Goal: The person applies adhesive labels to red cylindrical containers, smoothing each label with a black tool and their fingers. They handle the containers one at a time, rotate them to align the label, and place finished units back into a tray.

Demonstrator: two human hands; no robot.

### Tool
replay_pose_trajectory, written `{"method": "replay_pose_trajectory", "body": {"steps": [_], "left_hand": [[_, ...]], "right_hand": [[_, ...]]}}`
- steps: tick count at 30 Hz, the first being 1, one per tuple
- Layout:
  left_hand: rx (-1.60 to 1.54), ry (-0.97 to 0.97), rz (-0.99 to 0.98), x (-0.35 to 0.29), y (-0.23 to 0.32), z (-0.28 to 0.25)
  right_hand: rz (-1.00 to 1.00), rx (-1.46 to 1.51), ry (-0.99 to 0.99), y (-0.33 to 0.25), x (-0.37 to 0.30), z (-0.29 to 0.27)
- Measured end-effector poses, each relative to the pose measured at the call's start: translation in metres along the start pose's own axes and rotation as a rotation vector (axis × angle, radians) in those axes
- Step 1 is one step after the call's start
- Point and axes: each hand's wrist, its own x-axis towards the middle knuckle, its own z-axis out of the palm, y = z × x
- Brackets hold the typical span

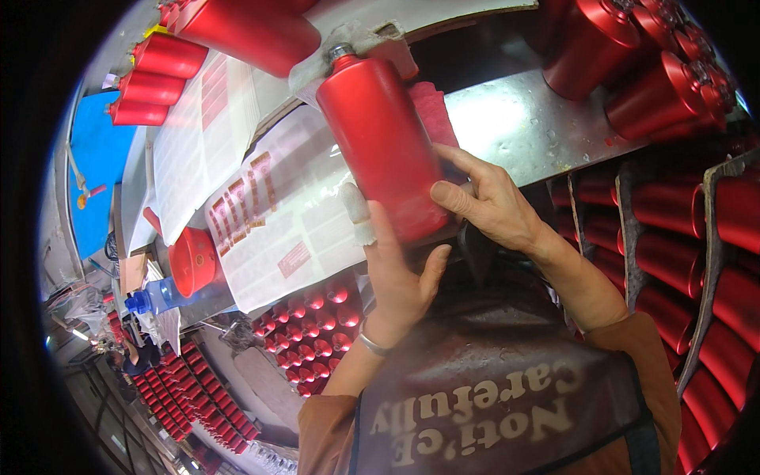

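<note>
A large matte red bottle [384, 146] with a short dark neck lies slanted in front of me, its base toward my body. At the lower right of the base, my right hand [495, 198] grips it between thumb and fingers. My left hand [396, 273] holds the base's left side, fingers along the bottle and thumb apart; whitish wrapping covers one fingertip. The neck end is over a pale cloth-like pad [388, 36]. A pink-red cloth [434, 115] shows beside the bottle. To the left lies a white printed sheet [317, 229] bearing several reddish-brown strips [241, 202].
Red bottles [590, 47] stand on the metal table [507, 119] at the right. More fill a divided rack [665, 245] beside my right arm. Left are a red container [190, 261], a blue-capped clear bottle [162, 294] and stacked sheets [202, 134]. Rows of red bottles [313, 332] stand below.
</note>
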Motion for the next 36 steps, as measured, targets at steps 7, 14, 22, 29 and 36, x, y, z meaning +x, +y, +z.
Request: {"method": "replay_pose_trajectory", "body": {"steps": [7,14,22,29,36], "left_hand": [[0.293,0.008,0.220,0.021,0.013,-0.006],[-0.116,0.104,-0.118,0.029,-0.002,-0.019],[-0.504,-0.015,-0.235,0.018,-0.026,-0.008],[-0.718,0.032,-0.366,0.039,-0.005,-0.007],[-0.700,0.053,-0.343,0.045,0.005,-0.006]], "right_hand": [[-0.025,0.080,0.012,0.001,0.004,0.005],[-0.064,-0.033,0.036,-0.021,-0.006,-0.010],[-0.059,-0.026,-0.003,-0.009,-0.002,-0.004],[-0.092,-0.064,0.004,-0.007,-0.005,-0.001],[-0.094,-0.059,0.007,-0.007,-0.005,0.000]]}}
